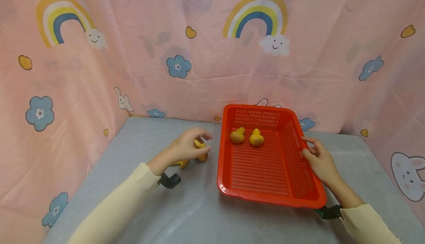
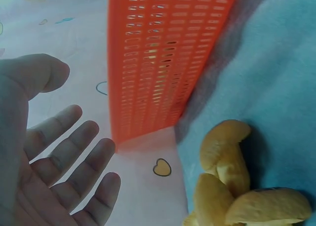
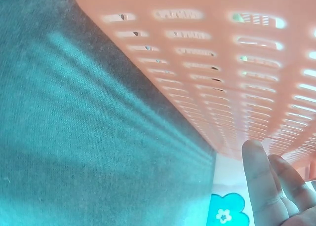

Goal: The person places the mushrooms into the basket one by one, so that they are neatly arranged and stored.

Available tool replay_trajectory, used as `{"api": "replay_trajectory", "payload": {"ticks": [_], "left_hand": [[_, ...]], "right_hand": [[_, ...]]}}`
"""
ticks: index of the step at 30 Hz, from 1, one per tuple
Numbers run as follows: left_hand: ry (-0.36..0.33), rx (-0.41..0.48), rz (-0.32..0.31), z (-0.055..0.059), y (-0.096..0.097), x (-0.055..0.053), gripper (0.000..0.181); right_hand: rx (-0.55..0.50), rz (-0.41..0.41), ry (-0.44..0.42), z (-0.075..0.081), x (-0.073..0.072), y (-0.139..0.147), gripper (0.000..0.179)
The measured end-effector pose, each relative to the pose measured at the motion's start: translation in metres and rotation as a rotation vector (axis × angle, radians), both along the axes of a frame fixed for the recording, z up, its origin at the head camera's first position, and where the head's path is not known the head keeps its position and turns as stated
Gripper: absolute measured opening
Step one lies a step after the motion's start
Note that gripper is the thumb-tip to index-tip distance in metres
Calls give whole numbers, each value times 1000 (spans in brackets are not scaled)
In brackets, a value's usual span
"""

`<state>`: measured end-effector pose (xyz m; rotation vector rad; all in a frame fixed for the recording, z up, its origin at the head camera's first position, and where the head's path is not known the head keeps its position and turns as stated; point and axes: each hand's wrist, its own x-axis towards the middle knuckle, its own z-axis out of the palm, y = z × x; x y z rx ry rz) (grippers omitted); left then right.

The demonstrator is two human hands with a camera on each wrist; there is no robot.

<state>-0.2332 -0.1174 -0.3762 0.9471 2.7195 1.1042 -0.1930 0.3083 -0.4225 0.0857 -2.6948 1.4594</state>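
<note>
Two yellow-brown, mushroom-shaped pieces lay towards the far end of a red, slotted plastic basket. More of the same, at least three by the left wrist view, sat in a loose cluster on the grey-blue, cloth-covered worktop, left of the basket and apart from it. Left hand hung above this cluster, clearly the nearer hand; fingers wide of the thumb, nothing held. The piece nearest the basket lay below those fingers, partly hidden from the head view, long axis seemingly pointing away from the person. Right hand, across the basket, held its right rim, thumb at the edge, fingers along the outer wall.
</note>
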Motion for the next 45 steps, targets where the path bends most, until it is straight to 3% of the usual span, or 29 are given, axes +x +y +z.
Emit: {"api": "replay_trajectory", "payload": {"ticks": [5,13,28,34,45], "left_hand": [[-19,16,8,-7,-7,4,28],[37,-33,36,-15,-16,10,27],[34,-83,296,-34,-30,23,31],[24,-95,364,-43,-33,27,32],[-59,-89,484,-54,-36,32,33]], "right_hand": [[-6,-3,-1,0,1,-1,49],[-25,4,-6,0,1,0,50],[-20,3,-1,-1,-1,1,49],[-20,7,1,0,0,1,49],[-25,4,10,1,3,0,49]]}}
